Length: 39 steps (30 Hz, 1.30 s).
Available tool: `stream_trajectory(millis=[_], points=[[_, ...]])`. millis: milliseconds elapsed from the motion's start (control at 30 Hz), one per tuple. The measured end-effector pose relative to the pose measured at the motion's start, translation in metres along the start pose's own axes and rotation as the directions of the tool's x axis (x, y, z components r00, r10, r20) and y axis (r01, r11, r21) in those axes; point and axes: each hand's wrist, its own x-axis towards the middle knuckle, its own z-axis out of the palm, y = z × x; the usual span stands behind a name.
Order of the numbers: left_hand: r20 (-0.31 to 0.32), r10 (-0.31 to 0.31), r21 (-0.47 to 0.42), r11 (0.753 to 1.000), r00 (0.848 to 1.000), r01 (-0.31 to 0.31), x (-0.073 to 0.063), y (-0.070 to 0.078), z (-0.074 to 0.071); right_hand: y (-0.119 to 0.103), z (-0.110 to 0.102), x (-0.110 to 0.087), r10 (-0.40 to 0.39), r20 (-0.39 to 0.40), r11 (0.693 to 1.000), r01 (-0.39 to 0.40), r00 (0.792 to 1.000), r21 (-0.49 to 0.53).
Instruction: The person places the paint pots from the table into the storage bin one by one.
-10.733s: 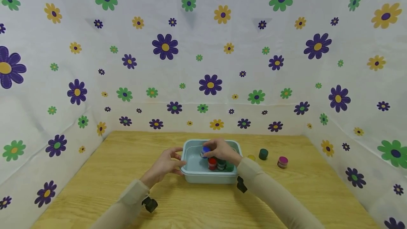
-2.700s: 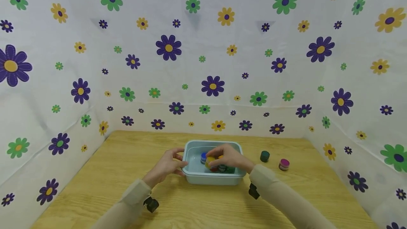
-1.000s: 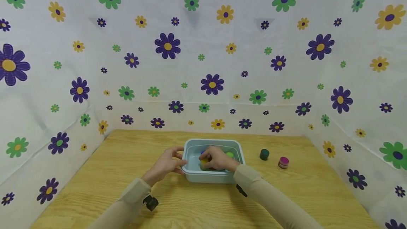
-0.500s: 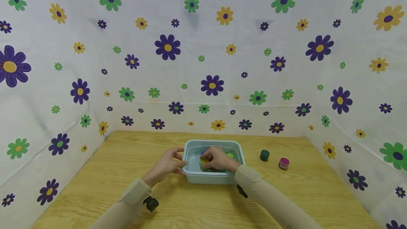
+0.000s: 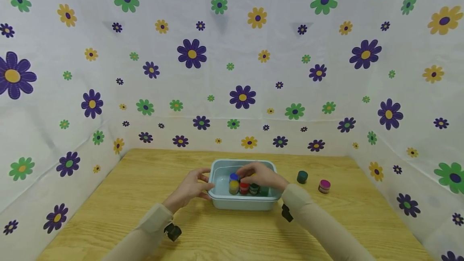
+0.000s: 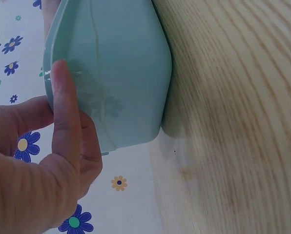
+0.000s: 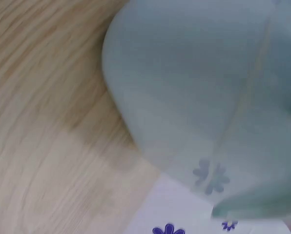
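My left hand (image 5: 190,189) holds the left rim of a pale blue plastic tub (image 5: 243,204). In the left wrist view, its thumb and fingers (image 6: 65,112) pinch the tub's edge from both sides. My right hand (image 5: 262,175) is over the tub's right half, fingers loosely bent, with no jar visible between them. Below it stand small paint jars: a blue jar (image 5: 234,178), a yellow jar (image 5: 233,187), a red jar (image 5: 244,188) and a dark green jar (image 5: 254,189). The hand hides part of the tub's inside. The right wrist view shows mainly the tub's blurred outer wall (image 7: 184,87).
On the wooden table (image 5: 203,237), right of the tub, stand a dark teal-green jar (image 5: 302,177) and a magenta-lidded jar (image 5: 324,186). White flower-patterned cloth (image 5: 217,83) encloses the table at the back and both sides.
My right hand brought the yellow jar into the tub, let go of it in front of the blue one, and has lifted back to the right. My left hand stays on the rim.
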Motion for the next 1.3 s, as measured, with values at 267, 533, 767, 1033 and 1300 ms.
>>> stream_trajectory(millis=[267,533,767,1033,1300], points=[[-0.007,-0.009,0.003,1.0,1.0,0.009,-0.001,0.001,0.0,0.006,-0.022,-0.017,0.024,-0.027,0.995,-0.021,0.999,0.101],[-0.007,-0.011,-0.001,1.0,1.0,0.011,0.0,0.001,0.0,0.013,-0.048,-0.033,0.055,-0.086,0.995,-0.047,0.995,0.091],[-0.01,-0.01,0.001,1.0,1.0,0.01,0.0,0.0,0.001,0.033,-0.066,-0.047,0.042,-0.18,0.996,-0.027,0.983,0.08],[-0.008,-0.018,0.002,1.0,1.0,0.018,0.001,0.001,0.001,0.05,-0.083,-0.066,0.083,-0.194,0.996,-0.072,0.977,0.06],[-0.012,-0.015,0.009,1.0,1.0,0.015,-0.001,0.003,0.001,0.063,-0.096,-0.075,0.178,-0.189,0.984,-0.173,0.966,0.044]])
